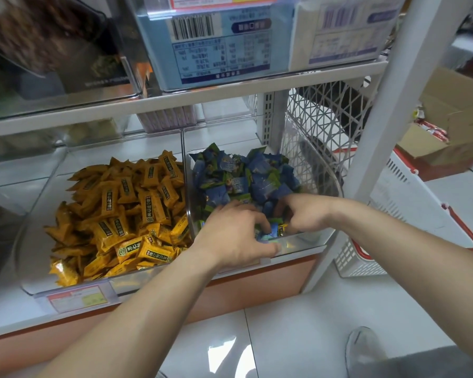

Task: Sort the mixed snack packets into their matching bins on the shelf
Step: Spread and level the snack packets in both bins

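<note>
Blue packets point(257, 173) heaped in clear bin point(306, 240) centre right of frame, front ones under curled left hand point(238, 230) and right hand point(306, 211), stray yellow packet point(283, 229) between, neither grasp discernible.

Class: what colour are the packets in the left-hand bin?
Yellow-orange packets with dark label strips, clearest in the head view.
</note>
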